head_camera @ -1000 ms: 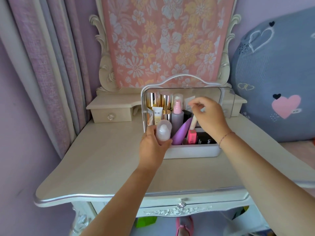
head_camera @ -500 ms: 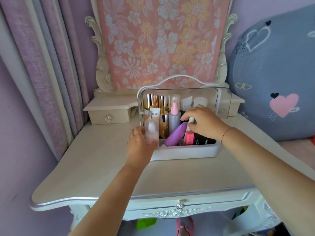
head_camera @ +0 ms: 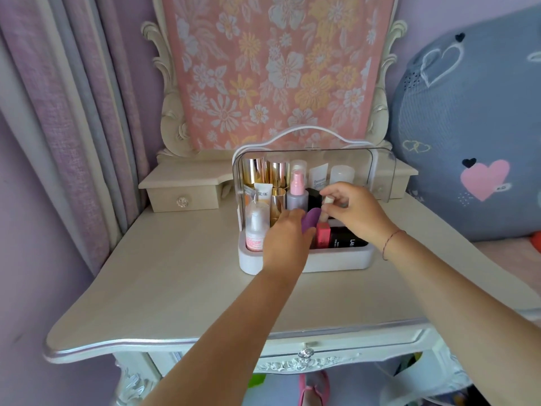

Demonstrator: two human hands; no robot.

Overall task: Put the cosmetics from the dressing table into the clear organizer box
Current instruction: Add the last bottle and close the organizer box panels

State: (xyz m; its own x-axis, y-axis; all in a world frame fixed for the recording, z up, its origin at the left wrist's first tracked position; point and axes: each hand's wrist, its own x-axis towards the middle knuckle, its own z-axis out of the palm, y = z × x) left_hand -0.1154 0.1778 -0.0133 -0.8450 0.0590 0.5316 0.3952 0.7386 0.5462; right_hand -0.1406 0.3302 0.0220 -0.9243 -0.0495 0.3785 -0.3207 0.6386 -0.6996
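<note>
The clear organizer box (head_camera: 336, 260) stands on the dressing table (head_camera: 181, 276) with its transparent lid raised. Inside stand gold tubes (head_camera: 254, 172), a pink spray bottle (head_camera: 297, 190) and a clear bottle with a pink label (head_camera: 256, 227) at the front left. My left hand (head_camera: 285, 244) reaches over the box's front rim, its fingers and thumb around a leaning purple tube (head_camera: 311, 221). My right hand (head_camera: 355, 213) pinches a slim cream-capped tube (head_camera: 328, 200) standing above a red lipstick (head_camera: 323, 237) and a black box (head_camera: 348, 241).
A small drawer unit (head_camera: 183, 197) sits at the table's back left beside the mirror frame, which a floral cloth (head_camera: 263, 68) covers. Curtains hang at the left. A large grey heart-print cushion (head_camera: 474, 142) lies at the right. The table's front drawer knob (head_camera: 306, 353) is below.
My left hand set the clear bottle down in the box's front left corner, let go and moved right onto the purple tube. My right hand lowered onto the cream-capped tube.
</note>
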